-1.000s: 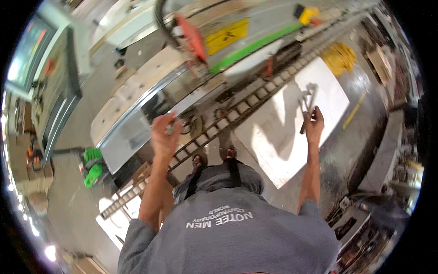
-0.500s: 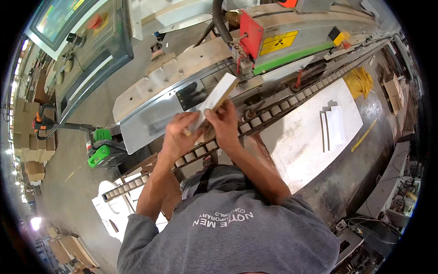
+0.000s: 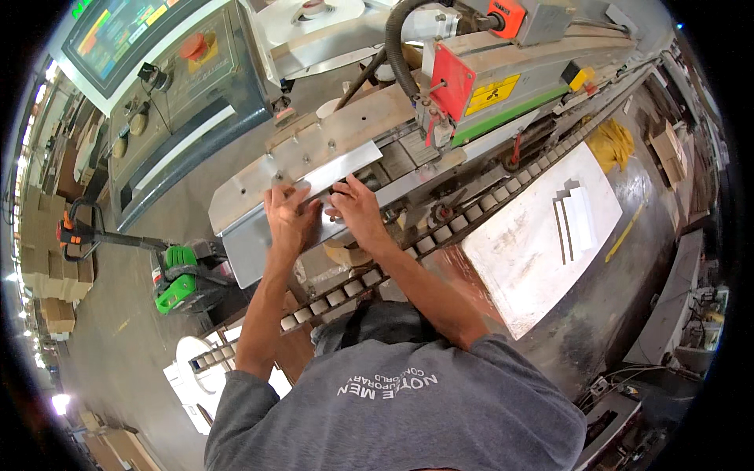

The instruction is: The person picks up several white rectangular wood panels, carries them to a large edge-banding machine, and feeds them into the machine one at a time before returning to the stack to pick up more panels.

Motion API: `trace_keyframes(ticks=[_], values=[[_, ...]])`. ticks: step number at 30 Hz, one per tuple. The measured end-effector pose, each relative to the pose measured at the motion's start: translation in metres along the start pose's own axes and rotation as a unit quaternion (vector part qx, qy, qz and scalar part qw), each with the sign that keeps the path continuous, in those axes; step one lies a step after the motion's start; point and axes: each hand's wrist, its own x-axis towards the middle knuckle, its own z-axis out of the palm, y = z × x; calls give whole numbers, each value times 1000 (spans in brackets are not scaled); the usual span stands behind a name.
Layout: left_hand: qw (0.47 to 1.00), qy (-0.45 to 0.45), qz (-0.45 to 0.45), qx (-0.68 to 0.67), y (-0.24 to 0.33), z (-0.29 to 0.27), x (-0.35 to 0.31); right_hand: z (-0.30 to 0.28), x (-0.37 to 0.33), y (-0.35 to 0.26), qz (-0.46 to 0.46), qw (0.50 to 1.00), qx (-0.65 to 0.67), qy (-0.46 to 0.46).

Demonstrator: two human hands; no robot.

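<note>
While both of your hands press on a long pale strip at the machine's infeed, your left hand lies spread flat over its near end, fingers extended rather than curled, and your right hand rests just beside it with fingertips on the strip's lower edge. Neither hand closes around the piece; each bears down on it with open fingers. The strip lies slanted on the machine's metal guide plate, its far end pointing toward the red guard and the yellow warning label. A roller chain track runs diagonally below your forearms. To your right, a white table carries a small stack of pale strips, well apart from your hands, and a yellow cloth lies beyond the table's far end. Behind the machine, a control console shows a coloured screen. At your left, a green pallet truck stands on the floor, near stacked cardboard boxes.
</note>
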Motion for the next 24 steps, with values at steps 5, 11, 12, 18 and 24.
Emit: trace_keyframes(ticks=[5,11,12,18,24], values=[[999,-11,-36,-39,-14,-2,-8,5,-2,4,6,999,-22,50],[998,13,-5,-63,-26,11,-6,-1,3,14,1,999,-53,9],[998,12,-2,-66,-26,11,-5,-2,4,16,3,998,-65,2],[993,-8,-40,-112,-18,7,-5,6,1,15,10,996,-73,51],[995,3,-35,-97,-16,9,-3,8,3,11,16,995,-78,55]])
